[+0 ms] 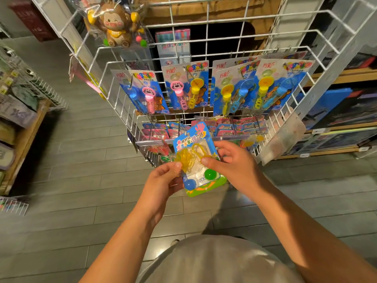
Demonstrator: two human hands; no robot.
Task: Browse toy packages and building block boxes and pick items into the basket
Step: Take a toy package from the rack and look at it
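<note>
The toy pack (pixel 196 160), a blue card with a clear blister holding yellow stretchy pieces, a green ball and a blue ball, is held out in front of the person, just below the lowest row of the wire rack (pixel 204 64). The left hand (pixel 163 180) pinches its lower left edge, thumb on the front. The right hand (pixel 230 162) curls round the right edge, thumb pressing the blister.

The step in hand looks like inspecting the pack before choosing it. To do this well, the person would keep both grips on the card's edges rather than the soft blister, and tilt it level to read it. No basket is in view, so where the pack must go cannot be told.

Bubble wand cards (pixel 186 86) hang above on hooks, and a bagged monkey toy (pixel 115 23) higher still.
</note>
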